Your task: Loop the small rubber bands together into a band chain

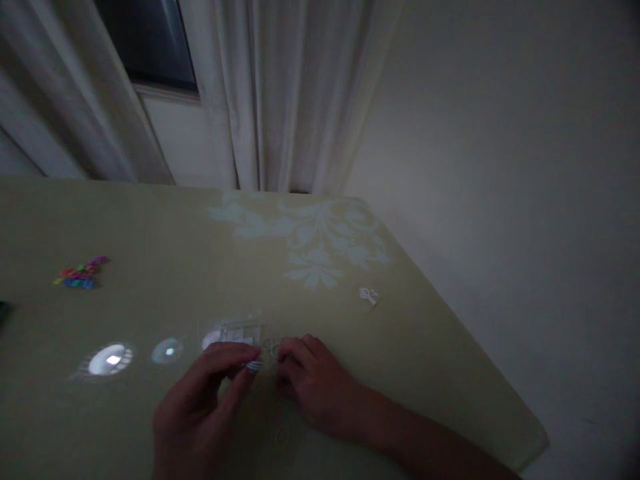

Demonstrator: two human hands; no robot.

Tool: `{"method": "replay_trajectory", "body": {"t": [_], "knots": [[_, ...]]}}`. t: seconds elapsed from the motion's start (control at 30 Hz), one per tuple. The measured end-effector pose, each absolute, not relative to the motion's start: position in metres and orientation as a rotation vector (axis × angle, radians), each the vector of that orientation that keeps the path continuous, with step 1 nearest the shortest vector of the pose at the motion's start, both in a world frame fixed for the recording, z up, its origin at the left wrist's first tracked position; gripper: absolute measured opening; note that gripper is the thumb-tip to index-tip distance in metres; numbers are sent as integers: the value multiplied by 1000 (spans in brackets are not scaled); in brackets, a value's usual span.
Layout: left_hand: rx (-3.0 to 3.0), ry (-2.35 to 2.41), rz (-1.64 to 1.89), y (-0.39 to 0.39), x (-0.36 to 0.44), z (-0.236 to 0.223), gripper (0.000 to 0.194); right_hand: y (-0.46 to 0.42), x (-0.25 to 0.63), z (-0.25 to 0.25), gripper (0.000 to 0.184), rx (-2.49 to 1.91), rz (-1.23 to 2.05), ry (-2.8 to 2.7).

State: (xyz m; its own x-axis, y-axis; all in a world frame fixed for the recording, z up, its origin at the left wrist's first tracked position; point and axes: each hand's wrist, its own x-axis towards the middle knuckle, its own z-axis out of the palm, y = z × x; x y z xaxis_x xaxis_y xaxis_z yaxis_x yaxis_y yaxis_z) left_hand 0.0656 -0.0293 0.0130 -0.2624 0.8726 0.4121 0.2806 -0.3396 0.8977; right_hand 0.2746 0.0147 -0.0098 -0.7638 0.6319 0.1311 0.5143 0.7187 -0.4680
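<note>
Between the thumb and forefinger of my left hand (200, 403) is a small bundle of pale bands with dark stripes (255, 365). My right hand (317, 387) rests on the table just to the right, its fingers curled together at the edge of some thin, pale loops (269, 345). Whether those fingers grip a loop is hidden. Behind my left fingertips lies a small clear plastic box (243, 330), partly covered by the hand. One thin yellowish ring (283, 437) lies nearer to me, below my right hand.
A pile of small colourful pieces (83, 273) sits on the left of the table (165, 233). Toward the right edge lies a small white key-shaped piece (369, 295). A dark object (4, 311) shows at the far left. Curtains (300, 93) hang behind the table.
</note>
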Motion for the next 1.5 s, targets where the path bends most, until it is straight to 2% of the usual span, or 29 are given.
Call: {"method": "replay_trajectory", "body": {"t": [0.07,0.17,0.27,0.33,0.6,0.7,0.83,0.9,1.1,1.2,1.3,1.5], "knots": [[1564,1388,1639,-27,64,13,9,13,276,-3,10,-901,708,-2601],[1710,1318,1544,-24,62,10,18,14,280,12,7,-868,1108,-2299],[1838,1201,1448,-22,62,9,26,18,285,23,23,-774,1374,-1965],[1857,1171,1422,-22,64,9,27,19,285,24,31,-722,1447,-1856],[1913,1168,1366,-28,65,4,25,16,278,17,40,-720,1564,-1701],[1828,1262,1394,-29,66,5,19,25,283,13,37,-781,1424,-1753],[1634,1305,1448,-32,68,9,16,39,292,2,13,-925,937,-2091],[1566,1321,1484,-32,68,10,14,42,295,-3,7,-959,818,-2218],[1430,1381,1506,-30,69,12,5,46,301,-3,9,-1014,704,-2301],[1396,1395,1487,-31,72,13,5,48,304,0,9,-1074,592,-2282],[1331,1430,1490,-32,74,13,5,46,303,1,5,-998,612,-2320],[1466,1378,1474,-30,69,9,6,42,300,-4,11,-993,479,-2422]]}}
